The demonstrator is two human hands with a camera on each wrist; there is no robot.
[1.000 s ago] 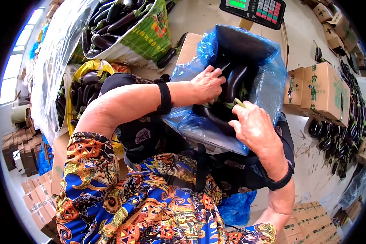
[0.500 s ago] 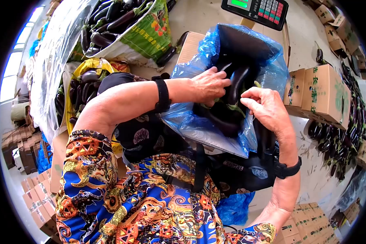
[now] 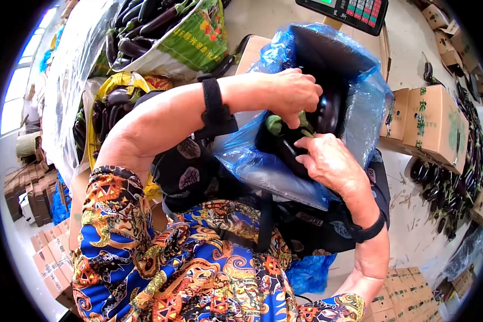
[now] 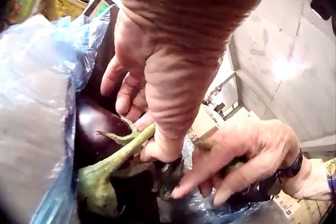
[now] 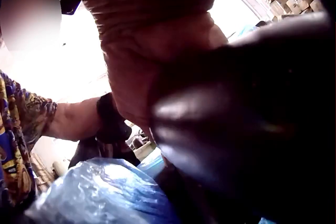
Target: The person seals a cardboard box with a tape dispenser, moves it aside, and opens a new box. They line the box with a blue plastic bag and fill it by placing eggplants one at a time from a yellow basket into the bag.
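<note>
Dark purple eggplants (image 3: 328, 114) lie in a box lined with blue plastic (image 3: 362, 115) on the person's lap. My left hand (image 3: 292, 96) is over the box, fingers curled; in the left wrist view, the left hand (image 4: 168, 82) has its thumb and fingers around the tip of a green eggplant stem (image 4: 123, 153). The right hand (image 3: 335, 166) is at the box's near right side. In the left wrist view a stem and green cap show between the fingers of the right hand (image 4: 252, 155). A large eggplant (image 5: 226, 119) lies against the palm in the right wrist view.
A green-printed sack (image 3: 196, 45) and a yellow bag (image 3: 104, 88) of eggplants stand at left. Beyond the box is a scale (image 3: 359, 13). Cartons (image 3: 429, 123) and a long eggplant pile (image 3: 437, 185) lie at right.
The left hand has risen and moved right, and green caps show below it. The right hand first moved up and right, then came back left and down over the box.
</note>
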